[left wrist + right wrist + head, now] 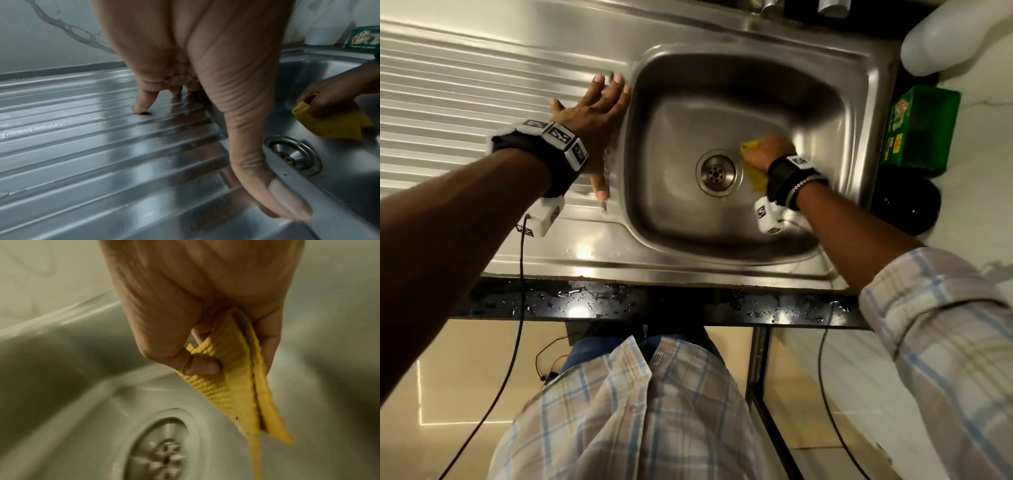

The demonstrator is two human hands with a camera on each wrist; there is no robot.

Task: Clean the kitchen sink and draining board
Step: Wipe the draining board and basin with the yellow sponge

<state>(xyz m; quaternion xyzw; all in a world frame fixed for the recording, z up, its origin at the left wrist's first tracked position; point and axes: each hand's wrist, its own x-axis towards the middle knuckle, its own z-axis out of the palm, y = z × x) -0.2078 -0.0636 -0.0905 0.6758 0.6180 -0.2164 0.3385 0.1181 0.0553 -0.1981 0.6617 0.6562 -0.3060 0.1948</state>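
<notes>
A stainless steel sink (859,113) with a round drain (719,172) fills the middle of the head view, and its ribbed draining board (465,102) lies to the left. My right hand (768,150) is down in the basin just right of the drain and grips a folded yellow cloth (750,147) (236,378) (333,125) against the sink floor. My left hand (595,113) lies spread and flat on the draining board at the basin's left rim, fingertips (139,108) pressing the ribs, thumb along the rim.
A green Vim box (917,130), a white plastic container (945,37) and a dark round object (907,209) stand on the counter right of the sink. Tap bases (770,5) sit behind the basin. The black counter edge (619,301) in front is wet. Cables hang from both wrists.
</notes>
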